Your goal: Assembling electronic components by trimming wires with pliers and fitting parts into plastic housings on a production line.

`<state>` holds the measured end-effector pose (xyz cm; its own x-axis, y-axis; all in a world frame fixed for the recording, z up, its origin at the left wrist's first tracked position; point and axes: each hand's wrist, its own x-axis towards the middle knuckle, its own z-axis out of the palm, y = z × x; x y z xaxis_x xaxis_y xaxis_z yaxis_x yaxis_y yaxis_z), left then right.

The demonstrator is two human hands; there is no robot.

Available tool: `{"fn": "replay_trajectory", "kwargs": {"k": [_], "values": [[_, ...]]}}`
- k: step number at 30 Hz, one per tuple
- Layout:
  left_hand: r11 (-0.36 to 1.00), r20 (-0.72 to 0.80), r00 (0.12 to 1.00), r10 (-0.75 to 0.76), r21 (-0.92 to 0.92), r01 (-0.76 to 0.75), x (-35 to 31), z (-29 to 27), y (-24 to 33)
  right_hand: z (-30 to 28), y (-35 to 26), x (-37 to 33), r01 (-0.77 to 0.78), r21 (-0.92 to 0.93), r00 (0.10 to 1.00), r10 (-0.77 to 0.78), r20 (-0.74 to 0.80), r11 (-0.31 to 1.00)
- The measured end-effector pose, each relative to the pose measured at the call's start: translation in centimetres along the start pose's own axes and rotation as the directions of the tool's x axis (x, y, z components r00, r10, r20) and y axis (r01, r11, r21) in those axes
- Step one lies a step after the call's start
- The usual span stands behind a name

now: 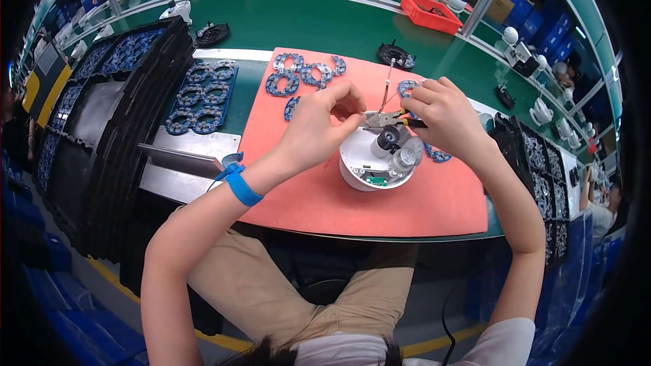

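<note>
A round white camera housing (354,175) sits on the salmon-coloured mat (312,196), with a black lens (388,138), a clear round part (405,157) and a small green board (376,181) inside. My right hand (442,114) is closed around pliers (384,120) with yellow and black handles, their metal jaws over the housing's far rim. My left hand (324,120), a blue band (241,186) at its wrist, pinches close to the jaw tips; what its fingers hold is too small to make out. Thin wires (386,88) rise behind the pliers.
Blue ring-shaped circuit boards (283,83) lie on the mat, and a panel of them (202,97) lies to its left. Stacked black trays (112,122) stand left, more trays (542,183) right. Black parts (397,55) and a red bin (430,13) are on the green conveyor (291,15).
</note>
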<state>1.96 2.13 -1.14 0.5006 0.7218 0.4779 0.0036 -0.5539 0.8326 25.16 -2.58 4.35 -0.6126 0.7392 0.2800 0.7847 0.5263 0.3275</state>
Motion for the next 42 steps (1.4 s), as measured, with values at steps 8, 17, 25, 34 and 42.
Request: {"fn": "replay_trajectory", "kwargs": {"k": [8,17,25,34,42], "values": [[0.997,-0.062,0.998,-0.034,-0.069,0.03,0.0,-0.3,-0.3,0.4,0.3,-0.8,-0.041,0.079,0.999,0.041,0.0,0.996],[0.937,0.198,0.964,-0.179,-0.264,0.228,-0.6,-3.4,0.9,0.2,0.3,-2.0,-0.184,0.233,0.923,0.25,-0.294,0.955],[0.969,0.737,0.637,-0.225,0.103,0.224,-6.2,-3.6,3.9,-1.0,-3.0,-5.1,-0.18,0.445,0.923,0.307,-0.231,0.877],[0.921,0.781,0.599,-0.179,0.346,-0.177,-8.4,-1.9,3.0,-0.1,-4.6,-6.0,-0.116,0.441,0.947,0.233,-0.221,0.89],[0.849,0.749,0.661,0.047,0.319,-0.421,-10.0,-0.6,1.5,0.6,-4.8,-6.3,-0.084,0.385,0.938,0.203,-0.282,0.919]]}}
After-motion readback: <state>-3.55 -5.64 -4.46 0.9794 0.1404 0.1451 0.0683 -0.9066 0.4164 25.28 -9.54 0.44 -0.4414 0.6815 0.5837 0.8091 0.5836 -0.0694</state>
